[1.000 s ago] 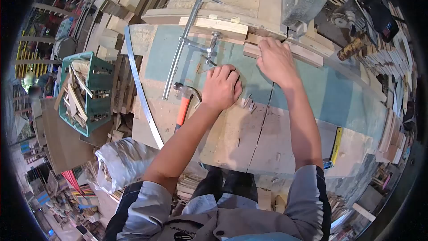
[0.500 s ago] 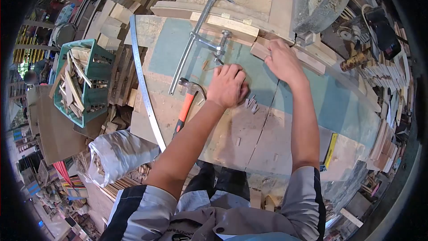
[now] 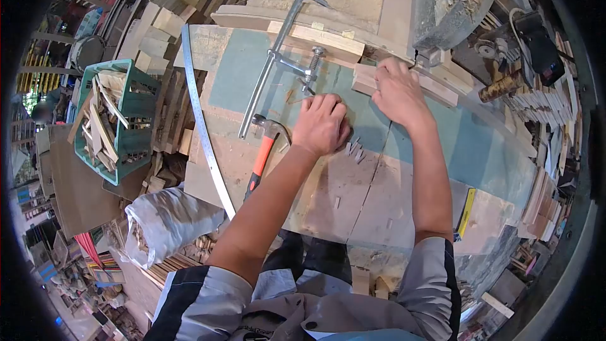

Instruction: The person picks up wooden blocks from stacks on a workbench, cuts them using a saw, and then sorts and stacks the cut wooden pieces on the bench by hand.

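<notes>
My left hand (image 3: 320,124) rests on the worktable (image 3: 404,199) with its fingers curled; whatever is under them is hidden. Just right of it lie several small wooden pegs (image 3: 355,150). My right hand (image 3: 402,96) has its fingers closed around the near edge of a wooden strip (image 3: 435,88) set against the curved fence. A metal clamp (image 3: 271,66) stands on the table beyond my left hand. To the left of that hand lies a hammer (image 3: 262,158) with an orange and black handle.
A long metal ruler (image 3: 201,120) lies along the table's left side. Farther left are a green crate (image 3: 126,126) of wood offcuts and a white plastic bag (image 3: 170,221). A yellow tool (image 3: 466,211) lies at the right; a dusty machine guard (image 3: 454,3) stands at the top.
The view has shifted, moving the table's things slightly in the picture. My right hand has moved a little along the strip toward me. My left hand stays beside the pegs.
</notes>
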The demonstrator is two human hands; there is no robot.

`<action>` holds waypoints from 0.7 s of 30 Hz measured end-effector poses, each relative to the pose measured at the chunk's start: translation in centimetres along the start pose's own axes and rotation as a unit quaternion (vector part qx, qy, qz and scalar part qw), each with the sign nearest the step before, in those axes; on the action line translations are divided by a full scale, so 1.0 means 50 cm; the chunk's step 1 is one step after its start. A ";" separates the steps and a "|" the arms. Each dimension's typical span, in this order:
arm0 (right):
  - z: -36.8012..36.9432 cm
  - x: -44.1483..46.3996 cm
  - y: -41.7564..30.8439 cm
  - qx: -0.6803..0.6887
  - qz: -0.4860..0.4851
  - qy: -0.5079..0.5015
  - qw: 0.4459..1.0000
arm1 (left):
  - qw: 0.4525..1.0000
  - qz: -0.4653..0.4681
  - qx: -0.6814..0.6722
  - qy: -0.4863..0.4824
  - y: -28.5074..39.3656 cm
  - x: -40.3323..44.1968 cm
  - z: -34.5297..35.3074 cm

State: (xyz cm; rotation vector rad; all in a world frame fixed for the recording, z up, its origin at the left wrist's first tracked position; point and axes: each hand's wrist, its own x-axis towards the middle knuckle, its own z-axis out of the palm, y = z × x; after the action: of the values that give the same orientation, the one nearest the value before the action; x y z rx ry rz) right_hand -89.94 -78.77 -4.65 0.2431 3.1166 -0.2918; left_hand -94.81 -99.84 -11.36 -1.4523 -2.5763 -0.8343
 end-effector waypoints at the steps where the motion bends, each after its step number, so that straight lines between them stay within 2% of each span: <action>1: 0.007 0.000 0.005 -0.020 -0.037 0.078 0.996 | 1.000 -0.001 0.004 -0.001 0.000 0.001 0.000; 2: 0.011 0.000 0.011 -0.019 -0.035 0.077 0.996 | 1.000 -0.003 0.008 -0.001 0.002 0.001 0.001; 4: 0.001 0.003 0.003 0.023 0.043 -0.063 0.997 | 1.000 -0.001 0.006 -0.002 0.002 0.000 0.001; 7: 0.015 -0.011 0.005 0.051 0.025 -0.033 0.998 | 1.000 0.001 0.012 0.004 0.001 0.002 0.004; 11: 0.019 -0.029 -0.006 0.110 0.063 -0.035 0.991 | 1.000 -0.005 0.017 0.011 0.002 0.003 0.010; 13: 0.040 -0.045 -0.003 0.153 0.003 0.077 0.985 | 1.000 0.012 0.007 0.016 0.005 0.005 0.011; 17: 0.054 -0.075 -0.015 0.160 0.019 0.118 0.980 | 0.999 0.014 0.023 0.023 0.013 0.007 0.014; 20: 0.095 -0.084 -0.016 0.170 -0.042 0.184 0.967 | 0.999 0.005 0.037 0.023 0.015 0.008 0.011; 21: 0.107 -0.085 -0.020 0.167 -0.032 0.189 0.967 | 0.999 0.016 0.033 0.020 0.016 0.008 0.010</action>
State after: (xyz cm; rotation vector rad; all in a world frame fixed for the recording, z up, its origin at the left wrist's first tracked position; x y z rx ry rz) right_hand -85.96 -81.40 -9.63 0.2209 3.4328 -0.8754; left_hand -94.29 -98.96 -11.29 -1.4406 -2.5200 -0.7585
